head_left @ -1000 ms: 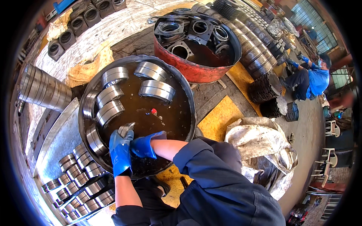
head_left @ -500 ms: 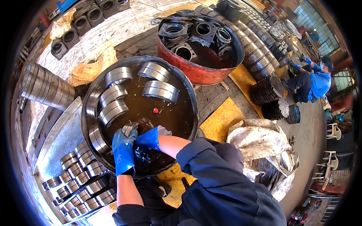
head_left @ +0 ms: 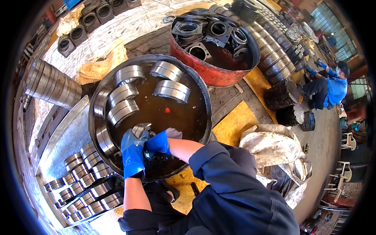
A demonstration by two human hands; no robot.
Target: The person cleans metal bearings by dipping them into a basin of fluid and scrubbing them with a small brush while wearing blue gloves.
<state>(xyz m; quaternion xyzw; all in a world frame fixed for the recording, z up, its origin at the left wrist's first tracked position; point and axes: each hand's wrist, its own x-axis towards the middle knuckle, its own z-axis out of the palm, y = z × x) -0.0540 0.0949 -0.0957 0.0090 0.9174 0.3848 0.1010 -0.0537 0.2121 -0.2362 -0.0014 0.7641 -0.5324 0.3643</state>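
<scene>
Both my hands wear blue rubber gloves and work low in a round metal tub point(head_left: 208, 113) of brown liquid. My left hand point(head_left: 132, 150) is closed around a steel ring point(head_left: 141, 128), which sits tilted at the liquid's surface. Beside it, my right hand point(head_left: 158, 143) reaches to the same ring from the right; its fingers are hidden by the glove cuff and the dark liquid. Several shiny steel rings point(head_left: 172, 91) stand on edge in the tub, mostly along its left and far sides. A small red thing point(head_left: 167, 110) shows in the liquid.
Beyond the tub stands a red drum point(head_left: 211, 75) with square-flanged metal parts. Finished rings point(head_left: 92, 156) lie in rows on a metal tray at left, below a stacked ring column point(head_left: 53, 84). A whitish sack point(head_left: 270, 145) lies at right. A co-worker in blue point(head_left: 335, 92) sits farther off.
The whole view has shifted slightly, moving the scene a little to the right. The ring in my left hand shows a bit more of its outer face. Both hands stay low in the tub.
</scene>
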